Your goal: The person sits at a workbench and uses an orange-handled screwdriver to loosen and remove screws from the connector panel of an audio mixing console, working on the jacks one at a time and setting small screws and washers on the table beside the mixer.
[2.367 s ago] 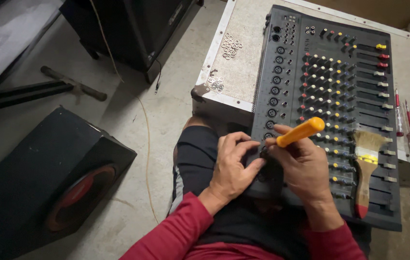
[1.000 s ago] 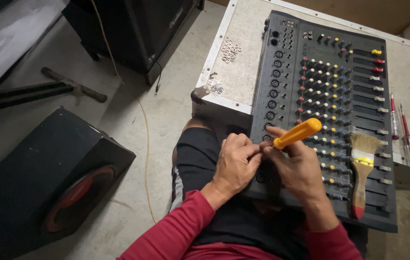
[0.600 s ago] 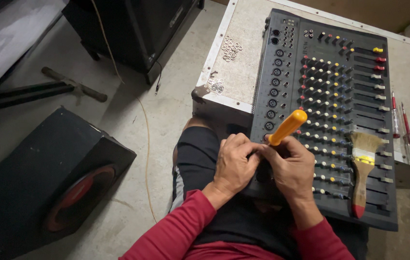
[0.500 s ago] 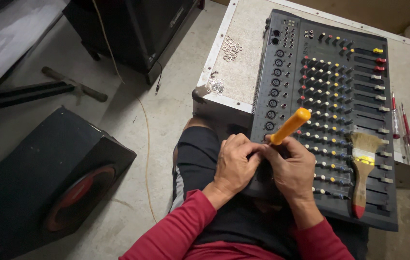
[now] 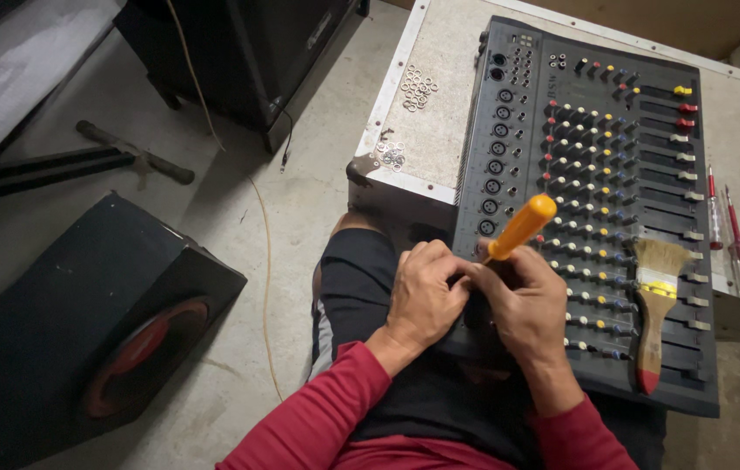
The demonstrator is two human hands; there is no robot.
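Our right hand [image 5: 522, 305] is wrapped around the shaft end of a screwdriver [image 5: 519, 229] with an orange handle, which tilts up and to the right, its tip hidden behind our fingers at the near left edge of the mixer [image 5: 592, 200]. Our left hand [image 5: 426, 296] is curled in just beside it, fingertips pinched at the same spot; whether they grip a small part or only steady the tip we cannot tell. The mixer lies partly on our lap and partly on the bench [image 5: 439, 104], its rows of knobs and sliders facing up. To do this well, we judge that the driver should stand more nearly square to the panel, with steady downward pressure so the tip does not slip out and scar the panel or the sockets nearby. The left fingers should stay close enough to guide, yet clear of the tip's path. A paintbrush [image 5: 655, 305] rests on the sliders to the right, well apart from our hands, and two slim red screwdrivers [image 5: 729, 235] lie on the bench beyond the mixer's right edge. Small piles of washers [image 5: 418, 87] sit on the bench to the left. On the floor to our left stands a black speaker [image 5: 83, 339].
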